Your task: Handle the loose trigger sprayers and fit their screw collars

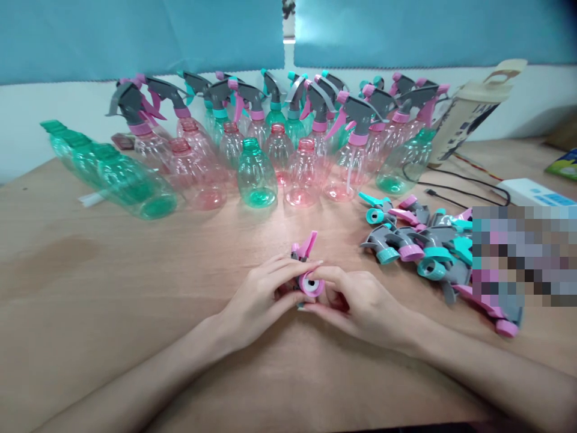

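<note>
Wooden counter (90,313), bottles (256,173) along its back; before them, the left hand (264,291) and right hand (363,300) share a narrow grip on a pink-and-grey spray top (310,286), loose nozzles (410,251) at right.

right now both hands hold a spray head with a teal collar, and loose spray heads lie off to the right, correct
The collar is pink, not teal, as the head view shows. The left hand and right hand do hold that spray head, and loose spray heads lie off to the right.
</note>
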Motion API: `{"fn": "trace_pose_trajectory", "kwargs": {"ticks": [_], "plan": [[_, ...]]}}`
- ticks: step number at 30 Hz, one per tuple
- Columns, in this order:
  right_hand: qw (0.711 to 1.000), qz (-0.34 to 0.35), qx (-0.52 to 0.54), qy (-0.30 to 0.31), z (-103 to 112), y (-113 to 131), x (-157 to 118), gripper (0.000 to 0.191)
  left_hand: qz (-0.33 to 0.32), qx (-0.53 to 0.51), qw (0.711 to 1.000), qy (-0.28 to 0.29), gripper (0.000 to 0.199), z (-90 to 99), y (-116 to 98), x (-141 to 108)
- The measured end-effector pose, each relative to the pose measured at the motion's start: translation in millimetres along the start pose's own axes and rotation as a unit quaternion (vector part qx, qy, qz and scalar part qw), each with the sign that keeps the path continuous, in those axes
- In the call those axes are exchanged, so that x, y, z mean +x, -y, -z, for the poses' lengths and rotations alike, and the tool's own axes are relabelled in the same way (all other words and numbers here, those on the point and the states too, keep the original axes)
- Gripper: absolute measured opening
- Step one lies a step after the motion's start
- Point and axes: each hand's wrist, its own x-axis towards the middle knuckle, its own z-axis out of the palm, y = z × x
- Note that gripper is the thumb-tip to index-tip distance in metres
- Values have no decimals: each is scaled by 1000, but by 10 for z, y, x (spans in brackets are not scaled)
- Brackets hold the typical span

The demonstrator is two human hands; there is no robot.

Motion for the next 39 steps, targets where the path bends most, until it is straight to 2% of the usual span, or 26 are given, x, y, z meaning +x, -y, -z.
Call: {"fn": "trace_pose_trajectory", "kwargs": {"ticks": [7,16,20,26,33,39], "plan": [[999,-2,-34,10,65,29,50,24,9,12,1000,-8,39,19,-12,-1],[999,1,-48,13,67,17,63,25,8,21,1000,-15,38,19,-12,7],[998,34,-56,-23,75,2,58,25,23,1,999,-30,39,8,-3,-16],[986,45,-140,-79,119,26,79,19,26,-8,999,-34,33,11,1,-16],[986,37,-131,-90,118,49,72,19,27,-5,999,-21,33,19,-3,-16],[988,20,-125,-84,119,60,68,19,26,-8,999,-36,31,21,-7,-18]]}}
